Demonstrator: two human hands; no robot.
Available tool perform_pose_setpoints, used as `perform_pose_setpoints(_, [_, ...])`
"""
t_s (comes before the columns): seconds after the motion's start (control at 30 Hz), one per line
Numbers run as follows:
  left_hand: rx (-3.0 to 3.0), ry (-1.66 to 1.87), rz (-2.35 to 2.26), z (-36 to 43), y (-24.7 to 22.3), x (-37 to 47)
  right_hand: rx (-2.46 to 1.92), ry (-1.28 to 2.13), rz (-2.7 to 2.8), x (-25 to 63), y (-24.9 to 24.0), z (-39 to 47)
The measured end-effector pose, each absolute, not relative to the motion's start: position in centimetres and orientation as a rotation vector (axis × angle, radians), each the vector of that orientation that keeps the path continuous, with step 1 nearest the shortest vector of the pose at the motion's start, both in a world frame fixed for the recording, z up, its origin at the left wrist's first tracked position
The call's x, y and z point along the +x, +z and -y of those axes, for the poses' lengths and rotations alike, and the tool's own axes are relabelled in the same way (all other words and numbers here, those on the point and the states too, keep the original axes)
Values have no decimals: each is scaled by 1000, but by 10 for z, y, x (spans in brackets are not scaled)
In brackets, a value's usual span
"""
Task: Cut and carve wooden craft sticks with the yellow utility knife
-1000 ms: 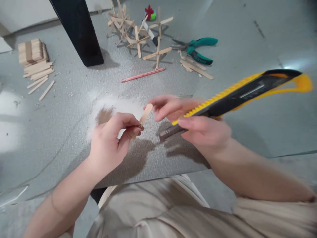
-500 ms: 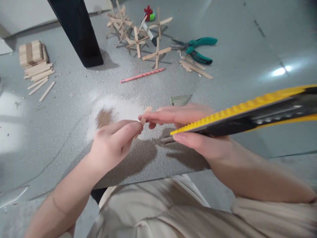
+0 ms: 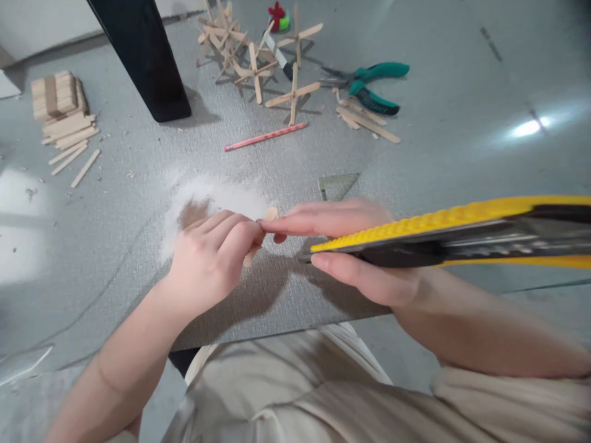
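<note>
My left hand (image 3: 212, 252) is closed on a small wooden stick (image 3: 271, 214), whose two ends show beyond the fingers. My right hand (image 3: 346, 240) holds a yellow and black utility knife (image 3: 443, 234) between thumb and palm, its tip toward the left and its body reaching the right edge. The fingertips of my right hand touch the stick beside my left fingers. Below both hands lies the grey table (image 3: 258, 295), with a patch of white powder (image 3: 231, 194) just behind my left hand. A clear set square (image 3: 339, 184) is behind my right hand.
Crossed-stick pieces (image 3: 293, 95) stand at the back with a marker (image 3: 281, 58). Green-handled pliers (image 3: 369, 83) lie on the right near loose sticks (image 3: 369, 123). A pink pencil (image 3: 265, 136), a black upright object (image 3: 148, 67) and stacked sticks (image 3: 58, 98) are farther left.
The knife has swung lower on its right side. My left hand has turned, its fingers now covering more of the stick, and the stick sits slightly lower and farther left.
</note>
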State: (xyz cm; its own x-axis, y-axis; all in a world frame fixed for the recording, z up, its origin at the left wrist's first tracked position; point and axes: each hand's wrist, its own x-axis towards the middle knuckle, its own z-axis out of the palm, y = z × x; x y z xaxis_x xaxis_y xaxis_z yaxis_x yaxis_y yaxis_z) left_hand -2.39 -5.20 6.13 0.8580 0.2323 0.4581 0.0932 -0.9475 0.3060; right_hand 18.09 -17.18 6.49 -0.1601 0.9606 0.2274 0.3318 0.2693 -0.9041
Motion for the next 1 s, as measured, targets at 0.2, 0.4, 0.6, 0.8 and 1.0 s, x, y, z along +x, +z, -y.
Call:
perform_pose_setpoints(0.2, [2572, 732, -442, 55, 60, -26, -1213, 807, 1693, 179, 60, 171])
perform_pose_setpoints(0.4, [2338, 843, -809, 46, 54, -34, -1225, 805, 1727, 181, 60, 171])
perform_pose_setpoints(0.6, [2633, 1156, -1083, -6, 54, -55, -1219, 787, 1718, 182, 61, 173])
perform_pose_setpoints(0.8, [2673, 1053, -923, 8, 57, -55, -1221, 863, 1630, 181, 61, 172])
perform_pose_setpoints(1.0, [2493, 914, -280, 42, 66, -38, -1247, 849, 1656, 182, 59, 172])
